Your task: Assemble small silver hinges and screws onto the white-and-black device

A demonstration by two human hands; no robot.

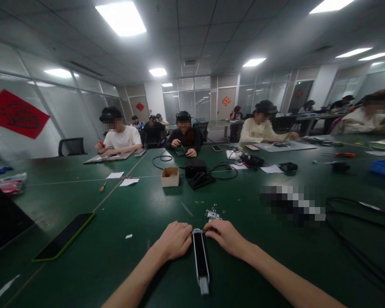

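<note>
A long narrow object (201, 256) with a black face, pale frame and grey end piece lies on the green table, pointing toward me. My left hand (176, 239) is beside its far end on the left, fingers curled together, fingertips at the frame's corner. On the other side, my right hand (226, 237) has its thumb and fingers pinched close to the far right corner. What either pinch holds is too small or hidden to make out. Just beyond my right fingers sits a little pile of small whitish parts (213, 214), with several small rings (223, 211) scattered around it.
A phone-like black slab with a green edge (64, 237) lies left. Ahead are a small open box (170, 177) and a black device on a stand (200, 179). Black cables (349, 214) loop at right. Several people sit across the table (115, 214).
</note>
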